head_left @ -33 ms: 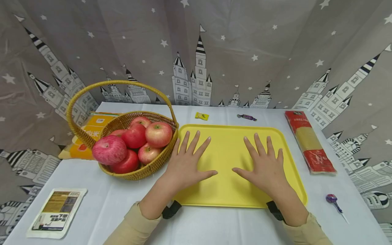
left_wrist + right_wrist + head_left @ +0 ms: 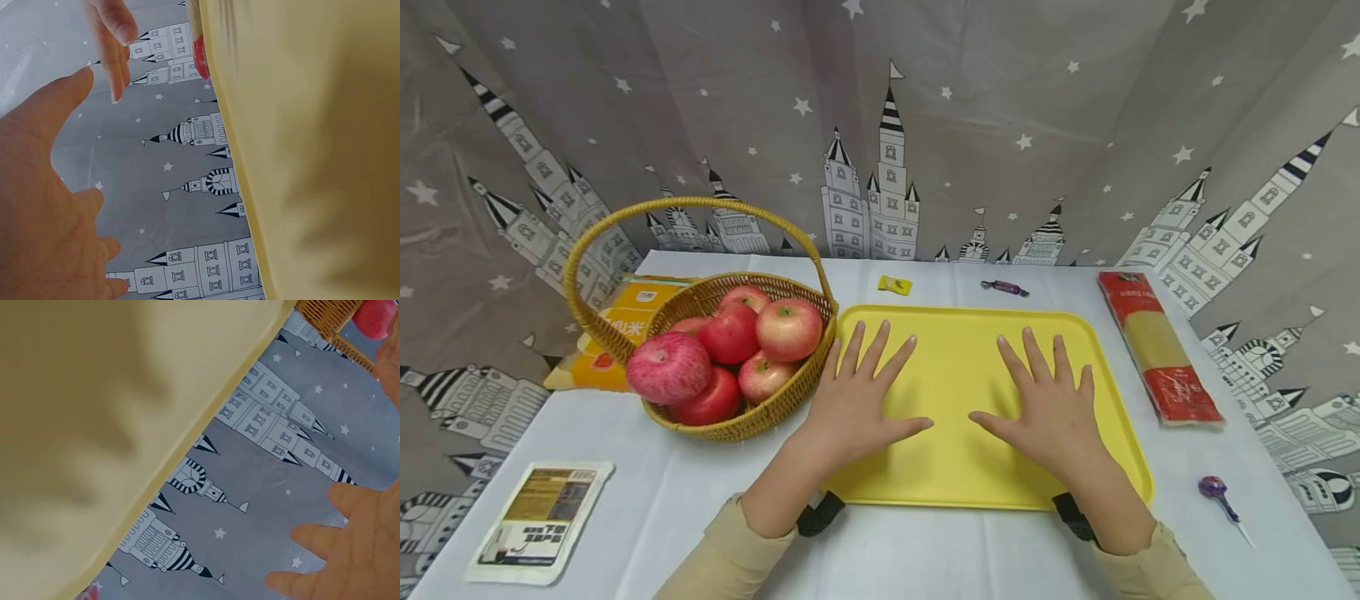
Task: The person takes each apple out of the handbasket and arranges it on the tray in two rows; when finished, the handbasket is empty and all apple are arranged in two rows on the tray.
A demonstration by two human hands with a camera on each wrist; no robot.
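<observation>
Both hands hover over a yellow rectangular tray (image 2: pixel 955 367), with their fingers spread and nothing in them. The left hand (image 2: pixel 848 417) is above the tray's left part, close to the wicker basket (image 2: pixel 741 428). Over the tray's right part is the right hand (image 2: pixel 1056 421), its thumb pointing toward the other hand. Soft shadows of the hands fall on the tray. In the left wrist view the left hand (image 2: pixel 47 194) appears apart from the tray surface (image 2: pixel 281 75). The right wrist view shows the right hand (image 2: pixel 356 544) likewise apart from it.
Apples (image 2: pixel 728 332) fill the basket, which has a tall handle. Behind it lies a yellow-orange packet (image 2: pixel 602 362). A white-edged packet (image 2: pixel 538 523) is at front left. Beyond the tray are a yellow sachet (image 2: pixel 895 285) and purple candy (image 2: pixel 1004 287); rightward, a red packet (image 2: pixel 1157 346) and lollipop (image 2: pixel 1217 493).
</observation>
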